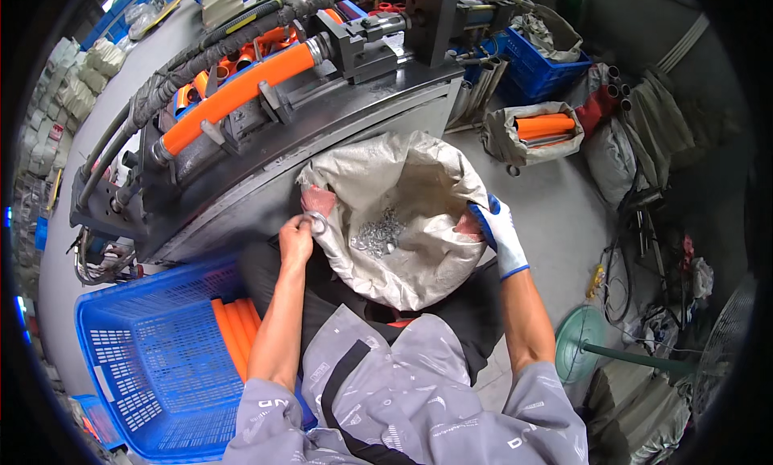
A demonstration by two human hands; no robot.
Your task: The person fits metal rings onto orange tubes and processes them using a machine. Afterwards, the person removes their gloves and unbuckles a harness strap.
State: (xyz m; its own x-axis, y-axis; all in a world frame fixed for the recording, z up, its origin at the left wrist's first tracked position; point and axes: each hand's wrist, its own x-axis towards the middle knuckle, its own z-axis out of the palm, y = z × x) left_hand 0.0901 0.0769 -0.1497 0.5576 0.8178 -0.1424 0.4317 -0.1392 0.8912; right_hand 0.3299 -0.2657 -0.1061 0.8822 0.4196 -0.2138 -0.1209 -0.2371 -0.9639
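Note:
A beige woven sack [431, 268] with a rolled-down rim stands wide-mouthed between my legs. Small shiny metal pieces [380, 233] lie in a heap at its bottom. Bare of any glove, my left hand [295, 241] pinches the sack's left rim beside a reddish patch of the cloth. My right hand [501, 233], in a white glove with blue palm and fingers, grips the opposite rim, its fingertips partly hidden inside the fold. Beyond the sack, an orange tube [241, 95] is set in a metal bench machine [366, 54].
A blue plastic basket [93, 328] with orange tubes [235, 328] along its side stands left. To the far right are a sack of orange tubes [547, 127] and a blue crate [535, 77]. A green round stand base [576, 352] is near my right elbow.

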